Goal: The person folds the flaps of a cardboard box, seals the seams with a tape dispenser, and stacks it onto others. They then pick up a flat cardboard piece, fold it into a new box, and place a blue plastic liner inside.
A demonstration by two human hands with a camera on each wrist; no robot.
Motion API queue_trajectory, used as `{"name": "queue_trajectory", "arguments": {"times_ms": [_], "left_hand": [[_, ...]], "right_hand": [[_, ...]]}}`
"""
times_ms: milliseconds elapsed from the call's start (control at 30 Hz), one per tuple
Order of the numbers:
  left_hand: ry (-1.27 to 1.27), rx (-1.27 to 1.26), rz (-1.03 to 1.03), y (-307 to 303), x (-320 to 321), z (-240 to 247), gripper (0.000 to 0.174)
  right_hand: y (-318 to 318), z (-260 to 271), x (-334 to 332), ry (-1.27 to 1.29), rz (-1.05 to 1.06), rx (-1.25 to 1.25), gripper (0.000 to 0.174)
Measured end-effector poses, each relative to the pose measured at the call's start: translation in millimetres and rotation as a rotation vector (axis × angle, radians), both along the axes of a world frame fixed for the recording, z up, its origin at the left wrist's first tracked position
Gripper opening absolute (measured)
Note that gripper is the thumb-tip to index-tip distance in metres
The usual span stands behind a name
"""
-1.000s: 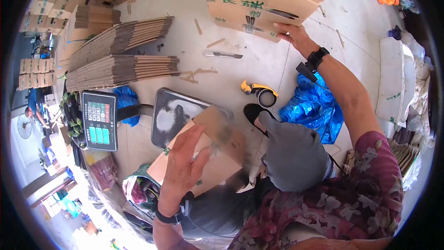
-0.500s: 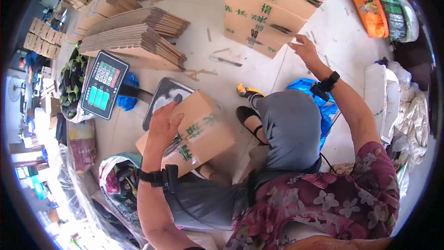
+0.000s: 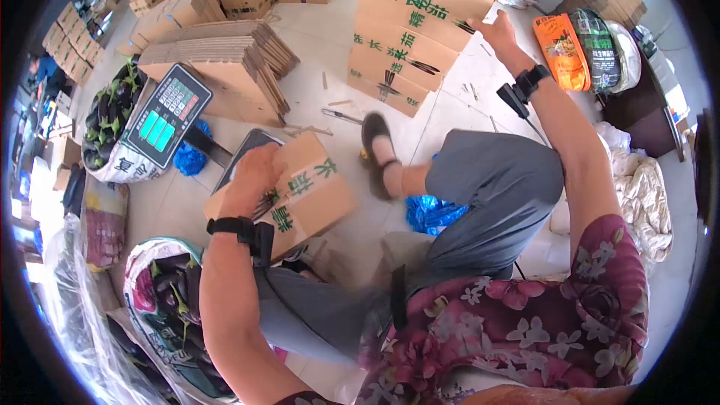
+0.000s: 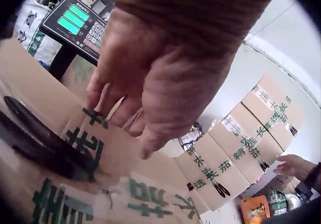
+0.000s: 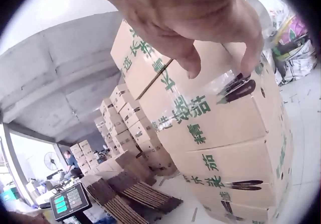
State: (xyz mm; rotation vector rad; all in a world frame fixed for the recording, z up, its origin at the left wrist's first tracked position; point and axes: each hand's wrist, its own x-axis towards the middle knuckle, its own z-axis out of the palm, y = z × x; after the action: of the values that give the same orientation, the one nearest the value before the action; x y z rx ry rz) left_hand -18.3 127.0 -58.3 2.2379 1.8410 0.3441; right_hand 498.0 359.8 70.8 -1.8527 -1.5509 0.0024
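My left hand (image 3: 255,180) rests on a taped cardboard box (image 3: 319,202) printed with green characters and dark eggplants. In the left wrist view its fingers (image 4: 123,111) hang loosely bent at the box's edge, with the thumb apart from them. The box overlaps the black floor scale (image 3: 251,142) in the head view. My right hand (image 3: 499,34) is at the upper right side of a stack of similar boxes (image 3: 401,45). Its thumb and fingers are spread over a box corner in the right wrist view, not wrapped round anything.
The scale's lit display (image 3: 169,116) stands at left. Folded flat cartons (image 3: 217,67) lean behind it. Bags of eggplants (image 3: 112,116) lie at the left. A cutter knife (image 3: 341,115) and cardboard scraps lie on the tiles. Blue plastic (image 3: 435,214) lies by the extended leg. Filled sacks (image 3: 561,52) stand at right.
My right hand has moved from the stack's lowest box up to a higher one. The box under my left hand has turned and shifted. One foot has moved forward, and the head view has shifted.
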Motion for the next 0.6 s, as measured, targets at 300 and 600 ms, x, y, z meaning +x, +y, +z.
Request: {"name": "queue_trajectory", "arguments": {"times_ms": [300,600], "left_hand": [[0.041,-0.043,0.018,3,-5,-1,0.035],[0.073,-0.065,0.043,10,-6,1,0.034]], "right_hand": [[25,16,14,0.162,0.044,-0.105,0.090],[33,20,-6,0.288,-0.009,-0.133,0.085]]}}
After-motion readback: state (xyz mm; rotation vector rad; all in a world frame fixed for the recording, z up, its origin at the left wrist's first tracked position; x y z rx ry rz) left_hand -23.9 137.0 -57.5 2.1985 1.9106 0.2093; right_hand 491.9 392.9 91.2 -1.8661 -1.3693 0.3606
